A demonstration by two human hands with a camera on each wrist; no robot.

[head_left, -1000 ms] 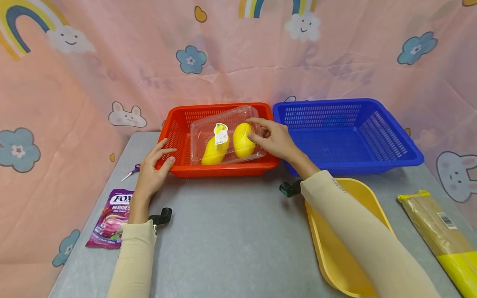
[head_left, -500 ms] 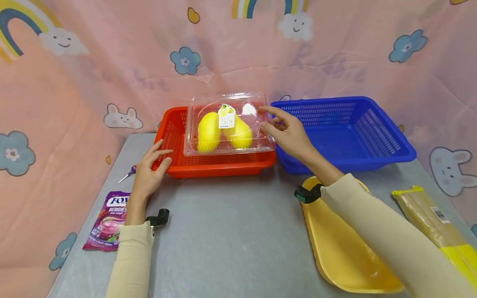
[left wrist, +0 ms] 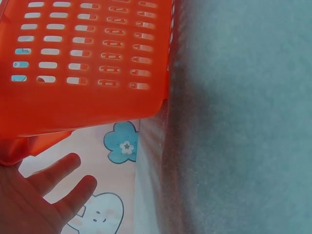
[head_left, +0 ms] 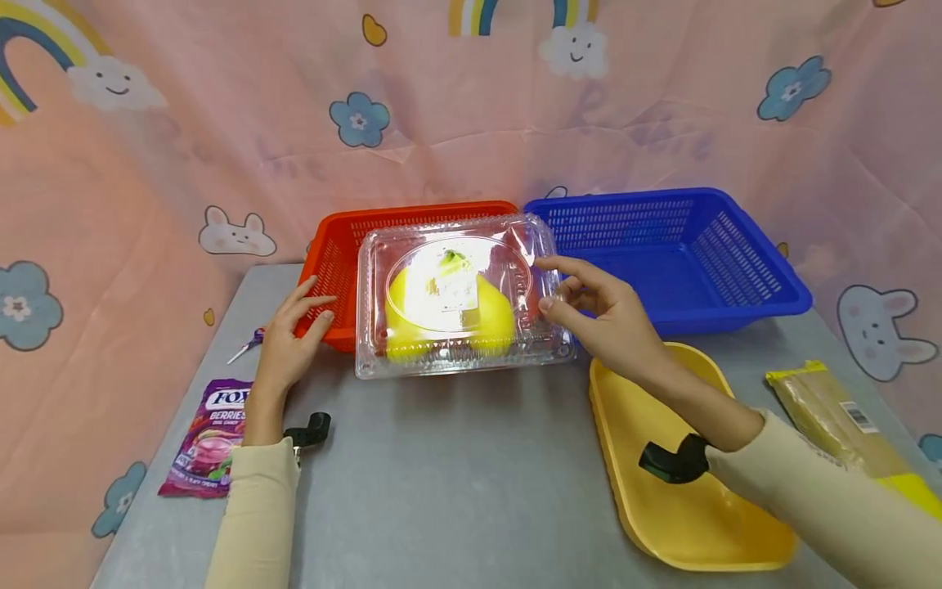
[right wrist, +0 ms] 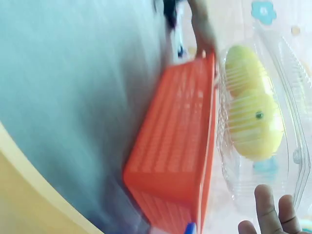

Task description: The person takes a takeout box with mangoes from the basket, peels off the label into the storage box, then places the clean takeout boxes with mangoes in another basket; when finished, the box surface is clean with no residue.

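My right hand [head_left: 618,323] grips the right edge of a clear plastic clamshell box [head_left: 540,237], holding it raised and tilted over the front of the red basket [head_left: 324,245]. Two yellow, mango-like fruits [right wrist: 256,129] lie inside the box. A label on the lid is partly washed out by glare. My left hand [head_left: 287,348] rests at the basket's left rim with its fingers relaxed and spread. In the left wrist view, two fingers [left wrist: 73,195] show straight beside the basket's wall.
A blue basket [head_left: 662,323] stands right of the red one. Before it lies a yellow tray [head_left: 662,507]. A yellow-ended packet [head_left: 832,417] is at far right. Left are a purple candy bag [head_left: 209,442] and a small white-stick item [head_left: 246,345]. A printed pink cloth [head_left: 456,123] hangs behind.
The right hand has lifted the clamshell box with the fruits out of the red basket and brought it toward me. My left hand has stayed at the basket's rim.
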